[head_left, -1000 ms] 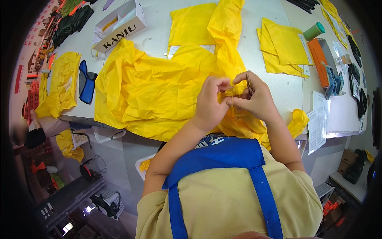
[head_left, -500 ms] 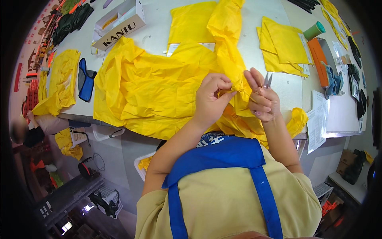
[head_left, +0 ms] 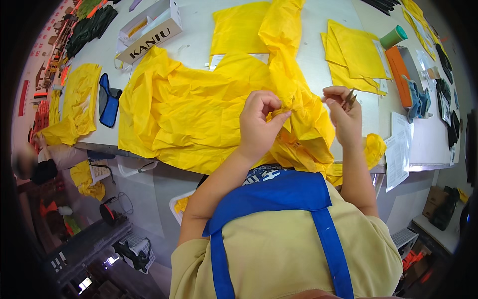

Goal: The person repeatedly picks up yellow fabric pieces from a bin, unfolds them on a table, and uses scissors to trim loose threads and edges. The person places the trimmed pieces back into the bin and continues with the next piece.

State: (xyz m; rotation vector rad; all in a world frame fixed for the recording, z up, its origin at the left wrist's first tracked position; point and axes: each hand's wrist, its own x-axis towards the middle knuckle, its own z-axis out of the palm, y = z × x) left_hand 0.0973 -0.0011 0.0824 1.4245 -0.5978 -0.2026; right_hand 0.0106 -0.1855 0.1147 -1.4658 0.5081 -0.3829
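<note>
1. The hands have drawn apart since a moment ago: the right hand point(head_left: 345, 117) has lifted off to the side, well clear of the fold where both hands were working together, while the left hand point(head_left: 259, 124) stays put on the cloth.
2. The work surface is a pale grey table point(head_left: 318, 50), with a dim workshop floor below its near edge, cluttered with dark gear.
3. On the table lie a white open cardboard box point(head_left: 149, 30) at the far left, a stack of folded yellow fabric squares point(head_left: 356, 55) at the right, a green spool point(head_left: 393, 37) and an orange flat case point(head_left: 398, 74) beyond them.
4. A blue-and-black padded piece point(head_left: 107, 99) sits left of the main cloth, beside another yellow fabric heap point(head_left: 74, 104).
5. The large crumpled yellow fabric sheet point(head_left: 189, 114) spreads over the table's middle, its near edge spilling over the front; it is thin, glossy and heavily creased.
6. The left hand is clenched, pinching a gathered ridge of that sheet between thumb and fingers.
7. The right hand grips a small thin metal tool point(head_left: 350, 95); too small to tell what kind.
8. The sheet's lower part is hidden behind the person's arms and blue apron point(head_left: 279, 194).
</note>
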